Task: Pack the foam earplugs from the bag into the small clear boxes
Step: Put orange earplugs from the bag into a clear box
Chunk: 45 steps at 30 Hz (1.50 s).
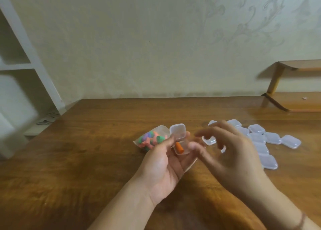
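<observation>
Forearms: two bare forearms rise from the bottom edge of the frame; a thin band circles the right wrist at the lower right.
Left hand (pixel 162 165): palm up at centre frame, its fingers (pixel 169 141) curled round a small open box.
Open box (pixel 180 143): clear plastic, held above the counter, with its hinged lid standing up at the back.
Orange earplug (pixel 179 147): one foam plug lying inside the open box.
Right hand (pixel 231 153): just right of the open box, blurred; its fingers (pixel 206 135) are loosely spread and bent, holding nothing that can be made out.
Bag (pixel 152 139): a clear bag of foam earplugs in orange, green and purple, lying on the counter just left of and behind the left hand.
Closed boxes (pixel 272 138): a loose cluster of small clear boxes, lids shut, on the counter at right of centre, partly hidden behind the right hand.
Counter (pixel 86 151): brown wood grain, filling the lower half of the frame.
Wall (pixel 156 38): pale, with a faint floral pattern at the upper right.
Wooden shelf (pixel 295 101): at the right edge, behind the counter.
</observation>
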Each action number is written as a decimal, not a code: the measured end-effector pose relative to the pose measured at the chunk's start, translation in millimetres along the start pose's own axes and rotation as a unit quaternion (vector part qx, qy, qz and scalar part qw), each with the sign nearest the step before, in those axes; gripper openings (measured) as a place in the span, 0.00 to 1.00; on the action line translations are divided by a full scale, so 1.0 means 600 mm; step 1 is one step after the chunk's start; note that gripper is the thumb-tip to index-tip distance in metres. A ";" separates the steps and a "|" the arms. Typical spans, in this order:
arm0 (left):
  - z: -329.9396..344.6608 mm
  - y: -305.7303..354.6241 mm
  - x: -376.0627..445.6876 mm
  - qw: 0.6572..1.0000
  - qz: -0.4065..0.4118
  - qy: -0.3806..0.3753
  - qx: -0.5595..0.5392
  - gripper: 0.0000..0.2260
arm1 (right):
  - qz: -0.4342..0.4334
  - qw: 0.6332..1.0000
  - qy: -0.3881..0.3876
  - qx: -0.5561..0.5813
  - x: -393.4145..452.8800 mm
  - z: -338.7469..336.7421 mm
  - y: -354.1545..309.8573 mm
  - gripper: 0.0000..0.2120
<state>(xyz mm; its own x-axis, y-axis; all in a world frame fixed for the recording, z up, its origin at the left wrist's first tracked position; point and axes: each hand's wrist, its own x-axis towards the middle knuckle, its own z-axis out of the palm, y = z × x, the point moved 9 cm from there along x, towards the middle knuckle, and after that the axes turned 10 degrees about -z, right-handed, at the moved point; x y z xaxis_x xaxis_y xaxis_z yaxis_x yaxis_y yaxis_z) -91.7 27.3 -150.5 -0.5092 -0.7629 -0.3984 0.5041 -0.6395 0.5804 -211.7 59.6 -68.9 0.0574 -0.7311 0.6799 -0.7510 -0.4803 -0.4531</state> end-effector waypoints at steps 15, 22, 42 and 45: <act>-0.116 0.125 0.026 0.978 0.135 0.079 -0.134 0.21 | 0.013 0.926 -0.344 -0.154 -0.053 0.121 0.080 0.25; -0.122 0.120 0.032 0.979 0.120 0.091 -0.137 0.19 | 0.032 0.944 -0.294 -0.146 -0.011 0.148 0.062 0.35; -0.119 0.118 0.032 0.978 0.126 0.123 -0.112 0.16 | 0.090 0.936 -0.294 -0.173 0.041 0.180 0.054 0.13; -0.117 0.116 0.030 0.979 0.124 0.124 -0.104 0.16 | 0.102 0.945 -0.272 -0.149 0.041 0.179 0.058 0.11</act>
<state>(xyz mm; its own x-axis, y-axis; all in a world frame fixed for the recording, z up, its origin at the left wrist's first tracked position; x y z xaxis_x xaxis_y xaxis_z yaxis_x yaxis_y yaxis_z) -17.0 -37.7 -167.2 -0.1808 -0.8802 -0.4389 0.7348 -0.4175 0.5346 -166.1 -27.3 -129.8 0.1607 -0.9737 0.1618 -0.9305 -0.2041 -0.3041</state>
